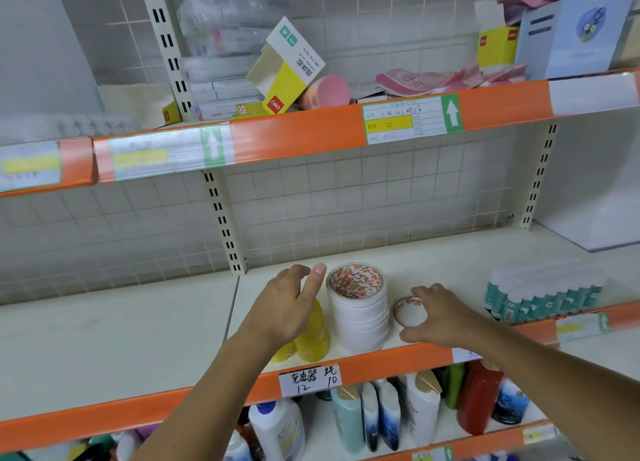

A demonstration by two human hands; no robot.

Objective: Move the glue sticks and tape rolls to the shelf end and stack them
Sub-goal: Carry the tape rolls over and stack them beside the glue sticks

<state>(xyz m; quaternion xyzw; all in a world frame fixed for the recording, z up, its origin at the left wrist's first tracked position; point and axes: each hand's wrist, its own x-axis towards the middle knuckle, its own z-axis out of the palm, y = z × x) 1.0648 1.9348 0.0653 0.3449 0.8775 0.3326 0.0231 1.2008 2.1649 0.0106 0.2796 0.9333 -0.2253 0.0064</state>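
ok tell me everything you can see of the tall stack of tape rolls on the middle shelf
The tall stack of tape rolls is a column of white rolls standing upright near the front edge of the cream middle shelf. The top roll shows a cardboard core ring printed in red and orange. Yellow glue sticks stand just to its left, under the left hand, whose thumb is close to the top roll. A smaller tape roll, held by the right hand, sits to its right.

Both bare forearms reached forward; the left hand (289, 304) was loosely spread, the right hand (438, 317) curled, fingers pointing down.
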